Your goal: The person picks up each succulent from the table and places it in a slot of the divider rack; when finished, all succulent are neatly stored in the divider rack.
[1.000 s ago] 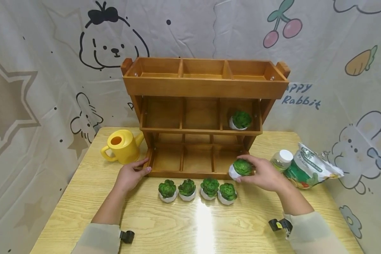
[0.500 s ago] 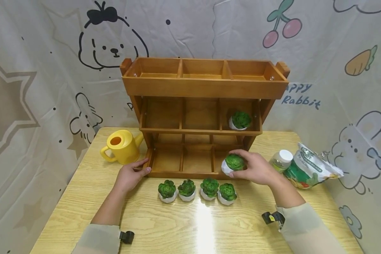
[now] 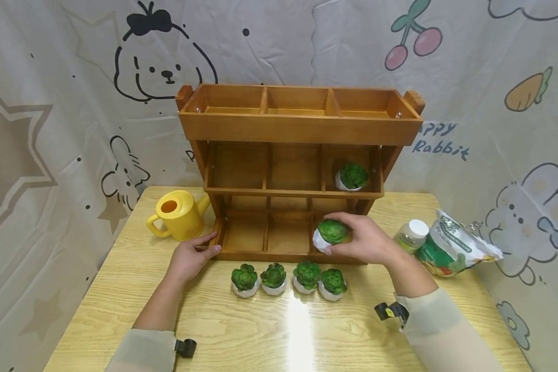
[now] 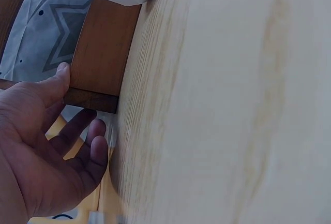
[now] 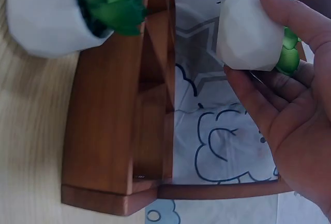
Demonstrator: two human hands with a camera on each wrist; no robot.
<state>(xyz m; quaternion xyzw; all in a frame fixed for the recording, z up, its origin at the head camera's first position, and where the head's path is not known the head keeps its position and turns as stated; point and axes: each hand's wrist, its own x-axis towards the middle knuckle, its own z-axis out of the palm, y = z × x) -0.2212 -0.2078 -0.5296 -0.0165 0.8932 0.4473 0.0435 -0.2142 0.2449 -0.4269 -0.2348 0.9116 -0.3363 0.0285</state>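
My right hand (image 3: pixel 368 241) grips a small artificial succulent in a white faceted pot (image 3: pixel 323 243), thumb and fingers around the pot. It is held at the right compartment of the bottom tier of a three-tier wooden shelf (image 3: pixel 302 129). In the right wrist view, the white pot (image 5: pixel 249 32) is pinched with its green leaves toward the palm. My left hand (image 3: pixel 189 259) holds the left end of the bottom tier; in the left wrist view the thumb lies against the wooden corner (image 4: pixel 93 100), fingers curled beside it. Another potted succulent (image 3: pixel 353 176) sits in the middle tier's right compartment.
Several potted succulents (image 3: pixel 273 276) stand in a row in front of the shelf. A yellow watering can (image 3: pixel 181 214) is at the left. A white-capped jar (image 3: pixel 413 233) and a green-and-white bag (image 3: pixel 458 243) stand at the right. A printed cloth (image 3: pixel 279 41) hangs behind.
My right hand has carried the succulent left and slightly upward, from the shelf's front right corner to over the bottom right compartment. The left hand stays at the shelf's left end.
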